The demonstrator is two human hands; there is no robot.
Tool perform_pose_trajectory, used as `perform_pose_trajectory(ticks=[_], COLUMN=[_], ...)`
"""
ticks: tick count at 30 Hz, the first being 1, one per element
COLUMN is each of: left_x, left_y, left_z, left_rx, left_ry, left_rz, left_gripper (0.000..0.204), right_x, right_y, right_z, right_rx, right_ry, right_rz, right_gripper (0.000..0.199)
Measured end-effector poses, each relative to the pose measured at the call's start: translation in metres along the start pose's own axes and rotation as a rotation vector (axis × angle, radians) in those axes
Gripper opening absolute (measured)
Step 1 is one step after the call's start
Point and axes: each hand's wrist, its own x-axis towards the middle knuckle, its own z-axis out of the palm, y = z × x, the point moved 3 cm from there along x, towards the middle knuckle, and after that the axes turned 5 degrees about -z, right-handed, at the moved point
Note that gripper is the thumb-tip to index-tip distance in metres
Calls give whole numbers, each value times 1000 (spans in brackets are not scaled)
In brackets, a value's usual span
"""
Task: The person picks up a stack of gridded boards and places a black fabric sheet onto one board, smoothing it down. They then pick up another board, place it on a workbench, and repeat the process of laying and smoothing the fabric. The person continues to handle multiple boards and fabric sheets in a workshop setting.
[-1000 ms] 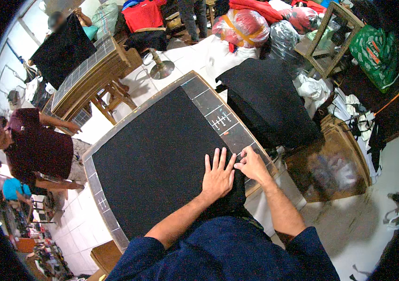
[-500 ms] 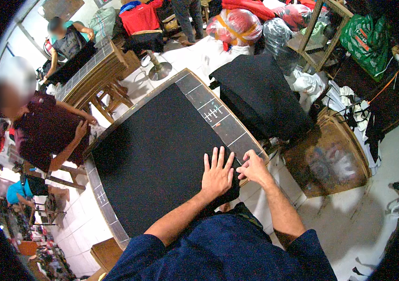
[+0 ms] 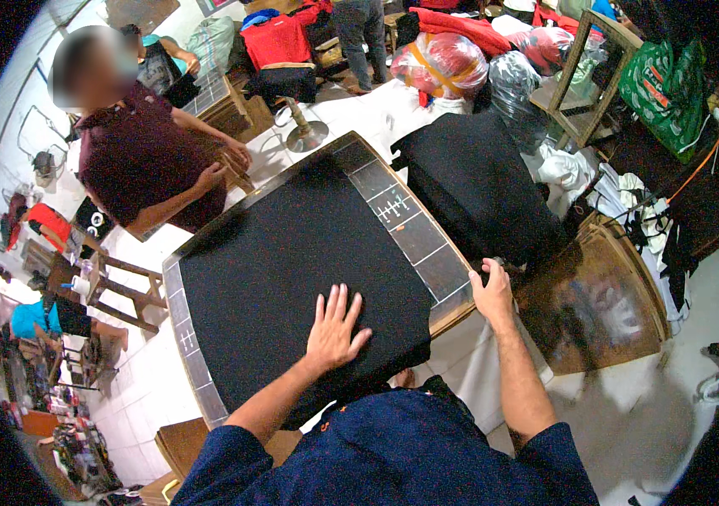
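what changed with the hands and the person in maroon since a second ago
The right hand moved right, away from the edge of the black cloth, to the rim of the table. The left hand shifted left over the cloth. The person in maroon moved farther up the table's left side. The cloth stays spread.

To my right I see a green bag point(image 3: 667, 110) near a wooden frame point(image 3: 611, 93); ahead, a wrapped bundle point(image 3: 439, 67) — and, to my left, a co-worker point(image 3: 144, 156) in maroon.

Cloth workshop | black cloth point(image 3: 300, 244) spans lined worktop point(image 3: 423, 253) | wrapped bundle point(image 3: 439, 67) and red cloth point(image 3: 465, 32) lie beyond | co-worker point(image 3: 153, 156) stands nearby
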Motion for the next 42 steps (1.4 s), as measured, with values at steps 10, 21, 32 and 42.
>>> perform_pose_trajectory(ticks=[10, 21, 32, 42], left_x=[-55, -59, -121, -188], left_y=[37, 39, -53, -45], left_z=[8, 9, -8, 7], left_rx=[18, 36, -216, -64], left_ry=[-40, 11, 363, 121], left_rz=[78, 75, -325, -410], left_gripper=[75, 71, 60, 78], right_x=[0, -8, -19, -60], right_y=[4, -87, -124, -182], right_z=[31, 38, 90, 127], right_rx=[-7, -310, -428, -349], right_ry=[-178, 50, -262, -352], right_rz=[59, -539, -718, -945], right_gripper=[51, 59, 69, 78])
